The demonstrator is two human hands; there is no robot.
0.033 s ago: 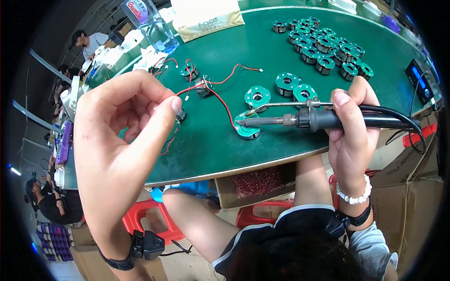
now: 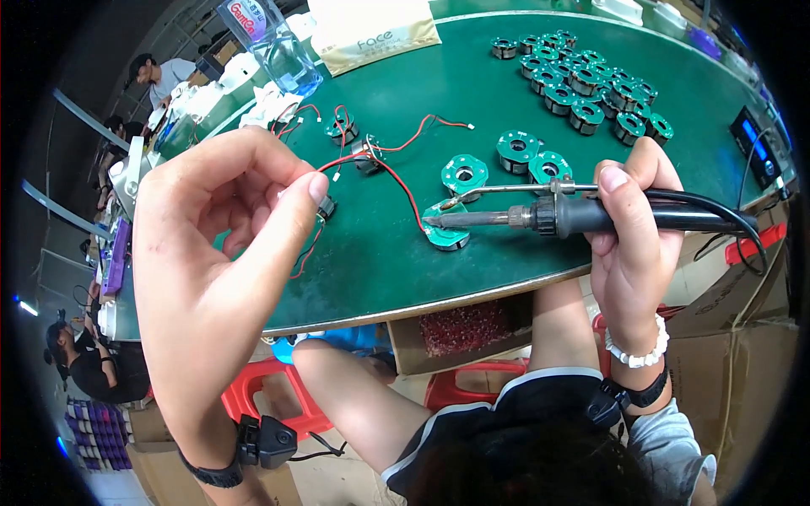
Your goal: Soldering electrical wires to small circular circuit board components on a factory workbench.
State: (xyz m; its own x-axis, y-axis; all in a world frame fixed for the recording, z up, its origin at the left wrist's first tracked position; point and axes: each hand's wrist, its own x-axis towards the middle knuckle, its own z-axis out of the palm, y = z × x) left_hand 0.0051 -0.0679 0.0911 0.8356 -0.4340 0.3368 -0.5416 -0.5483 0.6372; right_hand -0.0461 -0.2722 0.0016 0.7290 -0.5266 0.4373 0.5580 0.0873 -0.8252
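Observation:
My left hand [image 2: 240, 228] pinches a red and black wire [image 2: 394, 175] between thumb and forefinger. The wire curves right and down to a round green circuit board [image 2: 447, 234] with a ring-shaped part under it, lying on the table. In my right hand [image 2: 637, 211] is a soldering iron [image 2: 574, 216] with a thin metal tube clamped along its top. The iron's tip is at the left part of that board, close to the wire's end; whether it touches is too small to tell. Three similar ring boards [image 2: 465, 173] sit just behind.
Many more ring boards [image 2: 585, 82] are grouped at the far right of the green table [image 2: 380, 278]. Wired ring parts [image 2: 367, 156] lie near my left hand. Behind stand a clear bottle [image 2: 287, 59] and a tissue pack [image 2: 375, 38]. A station with a lit display [image 2: 757, 148] is at right.

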